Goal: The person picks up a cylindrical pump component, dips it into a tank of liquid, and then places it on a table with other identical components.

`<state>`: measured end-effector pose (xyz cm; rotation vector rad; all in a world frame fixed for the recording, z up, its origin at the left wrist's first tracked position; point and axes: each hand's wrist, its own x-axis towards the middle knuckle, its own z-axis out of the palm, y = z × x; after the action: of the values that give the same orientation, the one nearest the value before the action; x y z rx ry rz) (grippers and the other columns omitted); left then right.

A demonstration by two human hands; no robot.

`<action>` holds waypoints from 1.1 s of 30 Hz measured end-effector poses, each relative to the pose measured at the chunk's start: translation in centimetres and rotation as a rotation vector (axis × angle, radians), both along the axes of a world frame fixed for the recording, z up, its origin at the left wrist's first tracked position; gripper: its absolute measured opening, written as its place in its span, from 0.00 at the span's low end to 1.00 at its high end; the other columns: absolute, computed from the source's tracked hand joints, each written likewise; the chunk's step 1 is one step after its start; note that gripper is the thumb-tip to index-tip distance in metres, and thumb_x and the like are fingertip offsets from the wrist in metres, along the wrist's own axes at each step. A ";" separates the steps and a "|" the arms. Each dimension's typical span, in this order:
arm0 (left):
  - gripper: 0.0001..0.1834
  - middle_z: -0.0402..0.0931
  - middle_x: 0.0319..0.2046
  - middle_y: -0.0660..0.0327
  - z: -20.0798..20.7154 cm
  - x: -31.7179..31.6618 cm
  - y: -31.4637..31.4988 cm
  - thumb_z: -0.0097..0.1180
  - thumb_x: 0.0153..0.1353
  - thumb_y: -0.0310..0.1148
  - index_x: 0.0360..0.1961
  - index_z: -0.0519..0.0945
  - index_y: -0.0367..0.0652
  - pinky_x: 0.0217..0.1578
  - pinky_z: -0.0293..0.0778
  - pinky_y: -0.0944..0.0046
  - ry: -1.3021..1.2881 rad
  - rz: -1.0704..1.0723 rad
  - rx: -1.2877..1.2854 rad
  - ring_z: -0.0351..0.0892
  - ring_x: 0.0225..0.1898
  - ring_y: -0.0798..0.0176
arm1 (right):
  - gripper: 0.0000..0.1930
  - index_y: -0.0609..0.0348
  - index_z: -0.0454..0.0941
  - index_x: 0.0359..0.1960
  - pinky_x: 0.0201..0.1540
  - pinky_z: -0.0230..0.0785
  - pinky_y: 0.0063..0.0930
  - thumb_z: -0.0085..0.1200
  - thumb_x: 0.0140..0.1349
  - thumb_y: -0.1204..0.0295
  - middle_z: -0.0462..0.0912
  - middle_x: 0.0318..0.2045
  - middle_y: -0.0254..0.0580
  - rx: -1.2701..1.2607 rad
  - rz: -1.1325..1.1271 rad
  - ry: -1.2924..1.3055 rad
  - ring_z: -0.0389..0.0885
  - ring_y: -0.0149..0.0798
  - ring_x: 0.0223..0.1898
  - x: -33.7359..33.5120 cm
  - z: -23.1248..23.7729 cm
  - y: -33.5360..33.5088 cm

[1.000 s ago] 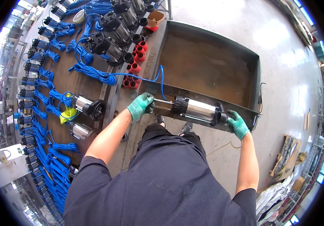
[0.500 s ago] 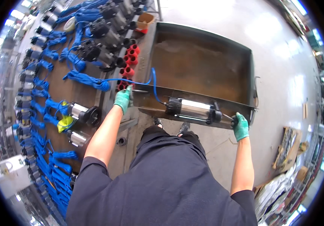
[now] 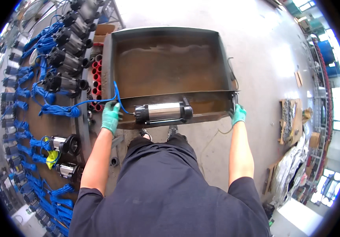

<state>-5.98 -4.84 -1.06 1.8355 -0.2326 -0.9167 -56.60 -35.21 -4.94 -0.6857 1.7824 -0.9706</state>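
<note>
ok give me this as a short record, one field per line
left hand: green glove, at tank's near left corner
right hand: green glove, at tank's near right corner
motor unit: silver cylinder, black ends, lying along tank's narrow near section
blue cable: from motor unit leftward to coiled bundle
left bench: similar units, yellow-green cloth

Industrial workshop.
Metal tank (image 3: 107, 65); left of tank, rows of pumps (image 3: 68, 62), coiled blue cables (image 3: 62, 111); right of tank, grey floor (image 3: 257, 75).
</note>
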 end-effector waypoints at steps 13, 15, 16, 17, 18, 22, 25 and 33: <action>0.19 0.68 0.22 0.72 4.9 -3.3 -1.2 0.52 0.72 0.52 0.29 0.75 0.50 0.18 0.60 0.73 0.137 -0.047 -0.135 0.62 0.17 0.76 | 0.22 0.61 0.72 0.55 0.46 0.75 0.51 0.54 0.68 0.57 0.84 0.40 0.62 -0.080 1.330 0.813 0.82 0.64 0.44 19.4 16.3 11.9; 0.21 0.68 0.24 0.68 9.4 -3.8 -0.4 0.49 0.74 0.52 0.28 0.74 0.48 0.20 0.63 0.72 0.185 -0.029 -0.392 0.64 0.19 0.74 | 0.20 0.62 0.73 0.54 0.46 0.75 0.51 0.54 0.68 0.60 0.84 0.39 0.63 -0.192 1.286 0.752 0.82 0.63 0.44 17.6 13.9 10.7; 0.23 0.68 0.26 0.66 11.8 -3.8 0.0 0.48 0.74 0.52 0.28 0.73 0.46 0.20 0.64 0.71 0.237 -0.052 -0.559 0.64 0.20 0.73 | 0.18 0.62 0.73 0.54 0.47 0.75 0.50 0.54 0.68 0.63 0.84 0.39 0.63 -0.295 1.240 0.689 0.83 0.63 0.43 16.3 12.3 10.2; 0.24 0.69 0.28 0.65 13.9 -4.2 -0.2 0.47 0.73 0.53 0.28 0.73 0.45 0.21 0.66 0.70 0.333 -0.087 -0.684 0.65 0.19 0.72 | 0.15 0.62 0.76 0.53 0.48 0.75 0.48 0.53 0.68 0.69 0.83 0.42 0.62 -0.335 1.227 0.559 0.82 0.62 0.45 15.2 10.6 9.5; 0.25 0.69 0.30 0.63 15.5 -4.6 -0.9 0.47 0.73 0.54 0.28 0.72 0.43 0.22 0.68 0.69 0.426 -0.123 -0.813 0.65 0.19 0.71 | 0.15 0.62 0.76 0.53 0.48 0.75 0.48 0.53 0.68 0.69 0.83 0.42 0.62 -0.338 1.231 0.559 0.82 0.62 0.45 14.8 9.0 9.3; 0.25 0.78 0.39 0.55 16.5 -7.6 -4.0 0.47 0.72 0.55 0.38 0.80 0.41 0.27 0.76 0.67 0.527 -0.280 -0.891 0.77 0.25 0.67 | 0.14 0.59 0.79 0.54 0.51 0.74 0.45 0.51 0.67 0.75 0.79 0.48 0.58 -0.540 1.173 0.557 0.80 0.60 0.49 15.0 3.6 9.4; 0.25 0.81 0.45 0.51 16.1 -9.3 -5.5 0.49 0.72 0.53 0.49 0.81 0.40 0.28 0.78 0.68 0.545 -0.322 -0.723 0.80 0.26 0.66 | 0.16 0.58 0.78 0.54 0.50 0.75 0.46 0.54 0.64 0.76 0.77 0.50 0.56 -0.462 1.060 0.698 0.81 0.59 0.48 15.2 1.2 10.1; 0.28 0.84 0.43 0.52 16.4 -10.3 -6.2 0.52 0.70 0.55 0.50 0.81 0.39 0.28 0.78 0.68 0.631 -0.231 -0.654 0.81 0.27 0.66 | 0.24 0.56 0.76 0.56 0.49 0.77 0.46 0.60 0.54 0.79 0.75 0.53 0.55 -0.377 1.031 0.718 0.81 0.60 0.48 15.3 1.0 10.6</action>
<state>-16.27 -11.03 15.32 0.8800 -0.3036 -1.3413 -41.26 -24.59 -3.94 -2.1193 1.4346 -0.3213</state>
